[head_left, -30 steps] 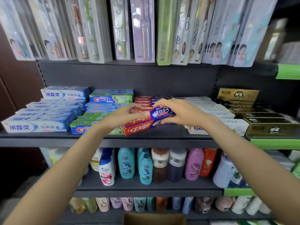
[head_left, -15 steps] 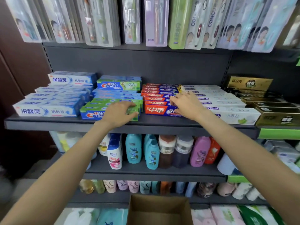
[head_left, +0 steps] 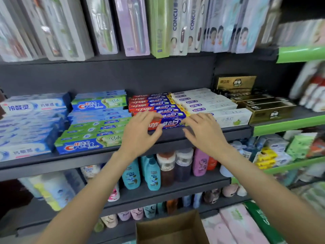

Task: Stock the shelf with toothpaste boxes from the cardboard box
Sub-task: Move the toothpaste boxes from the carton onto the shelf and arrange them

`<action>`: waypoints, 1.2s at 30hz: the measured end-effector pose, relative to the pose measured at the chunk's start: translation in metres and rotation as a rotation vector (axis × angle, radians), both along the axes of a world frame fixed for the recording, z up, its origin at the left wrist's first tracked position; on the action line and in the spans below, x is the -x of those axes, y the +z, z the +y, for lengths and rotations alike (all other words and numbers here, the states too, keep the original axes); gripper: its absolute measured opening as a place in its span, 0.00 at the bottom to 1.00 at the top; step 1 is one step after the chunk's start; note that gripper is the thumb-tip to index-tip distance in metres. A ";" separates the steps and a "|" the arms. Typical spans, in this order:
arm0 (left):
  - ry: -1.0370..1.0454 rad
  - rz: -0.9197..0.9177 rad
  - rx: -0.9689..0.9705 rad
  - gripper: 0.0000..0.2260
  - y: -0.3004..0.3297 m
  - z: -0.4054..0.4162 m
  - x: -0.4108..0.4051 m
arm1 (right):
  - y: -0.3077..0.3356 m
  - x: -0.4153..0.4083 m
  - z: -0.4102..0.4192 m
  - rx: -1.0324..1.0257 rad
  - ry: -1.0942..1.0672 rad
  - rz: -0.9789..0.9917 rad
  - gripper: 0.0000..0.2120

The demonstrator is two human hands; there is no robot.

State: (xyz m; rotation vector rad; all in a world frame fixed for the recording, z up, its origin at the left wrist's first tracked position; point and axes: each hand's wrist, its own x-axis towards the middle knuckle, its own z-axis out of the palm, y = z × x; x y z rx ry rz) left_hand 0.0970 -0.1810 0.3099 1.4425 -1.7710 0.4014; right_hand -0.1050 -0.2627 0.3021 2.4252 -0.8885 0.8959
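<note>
A red-and-blue toothpaste box [head_left: 168,123] lies at the front of its row on the dark shelf [head_left: 98,156], with several like boxes [head_left: 149,103] stacked behind it. My left hand [head_left: 140,132] hovers just before the box's left end, fingers loosely bent, holding nothing. My right hand [head_left: 202,131] is spread in front of the box's right end, fingers relaxed and empty. Whether either hand touches the box I cannot tell. The open cardboard box [head_left: 171,228] sits low at the bottom of the view.
Green-and-blue toothpaste boxes [head_left: 93,132] and pale blue ones [head_left: 29,124] fill the shelf's left. White boxes [head_left: 211,104] and gold boxes [head_left: 260,104] lie to the right. Toothbrush packs [head_left: 133,25] hang above. Shampoo bottles [head_left: 153,173] stand on the shelf below.
The red-and-blue box went from my hands onto the shelf front. Both hands have let go and drawn back slightly toward me. The view has tilted.
</note>
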 end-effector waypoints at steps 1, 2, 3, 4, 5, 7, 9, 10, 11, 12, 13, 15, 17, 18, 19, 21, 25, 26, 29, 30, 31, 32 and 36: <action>-0.042 0.018 0.030 0.11 0.004 -0.003 0.014 | 0.001 0.015 0.003 -0.005 0.009 -0.012 0.12; -0.083 0.047 0.049 0.10 0.007 -0.006 0.028 | 0.002 0.032 0.003 -0.012 0.015 -0.026 0.13; -0.124 0.081 0.057 0.10 0.009 -0.010 0.042 | 0.003 0.050 0.000 -0.015 0.022 -0.045 0.13; -0.161 0.112 0.048 0.10 0.011 -0.014 0.057 | 0.006 0.068 -0.004 -0.020 0.026 -0.062 0.13; -0.190 0.137 0.020 0.11 0.014 -0.019 0.071 | 0.009 0.088 -0.010 -0.023 0.025 -0.077 0.13; -0.226 0.190 -0.086 0.11 0.018 -0.038 0.100 | 0.015 0.130 -0.029 -0.044 0.009 -0.116 0.13; -0.246 0.234 -0.195 0.12 0.021 -0.063 0.130 | 0.019 0.173 -0.055 -0.098 -0.020 -0.161 0.14; -0.245 0.234 -0.232 0.14 0.022 -0.076 0.146 | 0.020 0.195 -0.069 -0.126 -0.031 -0.182 0.16; -0.231 0.220 -0.260 0.16 0.023 -0.089 0.162 | 0.021 0.215 -0.085 -0.148 -0.038 -0.198 0.17; -0.206 0.204 -0.282 0.18 0.024 -0.102 0.177 | 0.022 0.235 -0.101 -0.171 -0.046 -0.206 0.19; -0.173 0.194 -0.295 0.20 0.025 -0.115 0.192 | 0.023 0.252 -0.116 -0.197 -0.055 -0.202 0.21; -0.121 0.195 -0.306 0.24 0.027 -0.140 0.218 | 0.025 0.281 -0.147 -0.255 -0.084 -0.169 0.25; -0.097 0.176 -0.379 0.30 0.028 -0.163 0.241 | 0.024 0.301 -0.176 -0.294 -0.112 -0.133 0.27; -0.082 0.127 -0.447 0.33 0.028 -0.175 0.253 | 0.024 0.308 -0.190 -0.316 -0.122 -0.118 0.27; -0.054 0.046 -0.520 0.37 0.028 -0.185 0.264 | 0.024 0.313 -0.204 -0.345 -0.124 -0.103 0.27; 0.031 -0.152 -0.631 0.43 0.024 -0.206 0.283 | 0.025 0.318 -0.228 -0.429 -0.115 -0.076 0.27; 0.155 -0.299 -0.766 0.48 0.020 -0.240 0.304 | 0.015 0.316 -0.258 -0.563 -0.130 -0.027 0.24; 0.164 -0.320 -0.781 0.48 0.021 -0.246 0.306 | 0.013 0.316 -0.263 -0.589 -0.126 -0.029 0.24; 0.164 -0.382 -0.818 0.45 0.023 -0.259 0.306 | 0.005 0.319 -0.274 -0.671 -0.079 -0.075 0.24; 0.163 -0.391 -0.838 0.44 0.023 -0.261 0.305 | 0.002 0.321 -0.276 -0.702 -0.049 -0.095 0.23; 0.162 -0.397 -0.854 0.44 0.021 -0.262 0.303 | -0.002 0.321 -0.276 -0.732 -0.017 -0.118 0.23; 0.158 -0.404 -0.865 0.44 0.020 -0.264 0.302 | -0.004 0.321 -0.275 -0.755 0.006 -0.145 0.22; 0.075 -0.346 -0.897 0.44 0.028 -0.271 0.304 | 0.000 0.319 -0.276 -0.807 0.031 -0.253 0.20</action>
